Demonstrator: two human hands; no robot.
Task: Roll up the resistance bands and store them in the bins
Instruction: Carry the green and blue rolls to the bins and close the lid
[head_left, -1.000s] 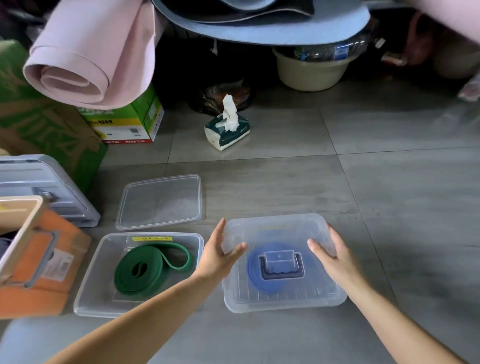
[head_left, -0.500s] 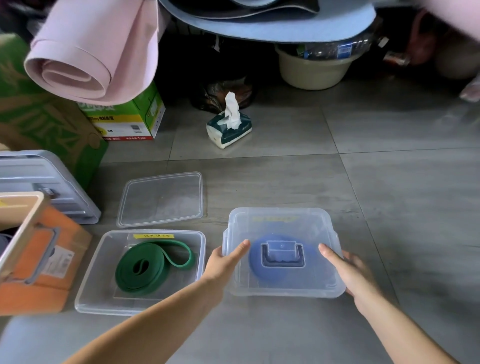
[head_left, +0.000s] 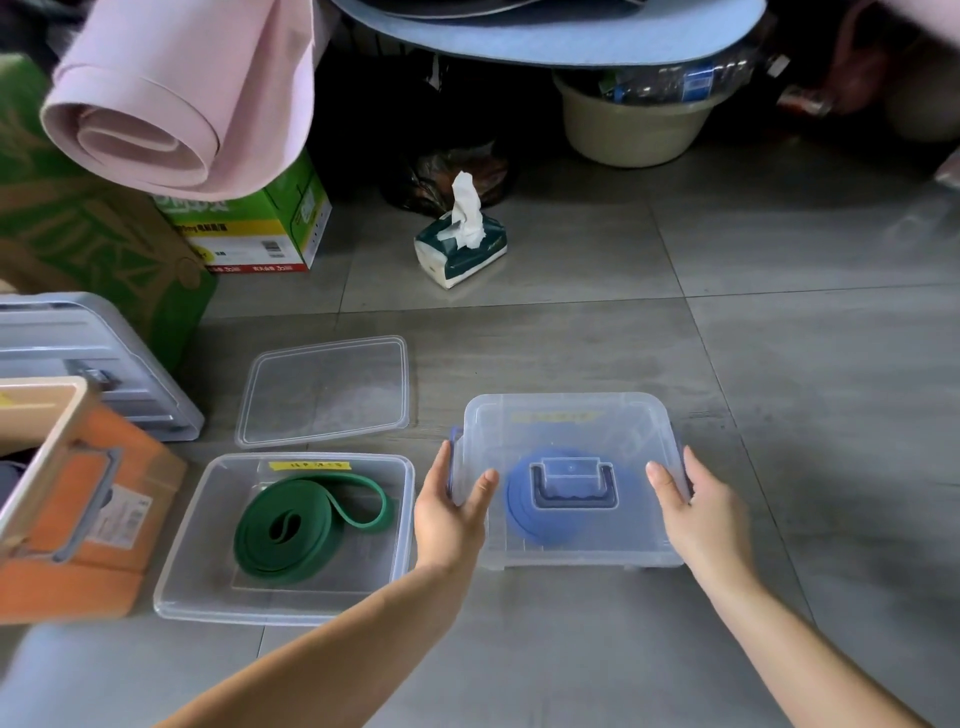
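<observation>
Left hand (head_left: 449, 514) and right hand (head_left: 696, 512) clamp the opposite short sides of the lidded bin (head_left: 571, 426), a clear box through whose lid, behind the moulded handle (head_left: 571, 486), the rolled blue band (head_left: 519, 519) is seen lying inside. Just beside it, on the person's left, stands the open bin (head_left: 176, 577) with a yellow label on its far wall; the coiled green band (head_left: 306, 525) lies on its bottom, one loop end loose toward the right wall. Beyond the open bin, its loose lid (head_left: 324, 389) lies flat, apart from both boxes. An orange box (head_left: 88, 525) and a grey-blue case (head_left: 78, 353) crowd the left edge, with a green carton (head_left: 52, 234) and a green-and-white box (head_left: 260, 228) behind them. A tissue pack (head_left: 460, 249) stands well beyond the bins, one sheet pulled up. Overhead hang a rolled pink mat (head_left: 171, 104) and a blue mat (head_left: 545, 31); a beige basin (head_left: 634, 130) sits in the shadow under them. All rests on a floor (head_left: 779, 364) of large grey tiles. Both bare forearms reach in from the lower edge; each thumb lies on the lid, the fingers wrapped down the side wall
</observation>
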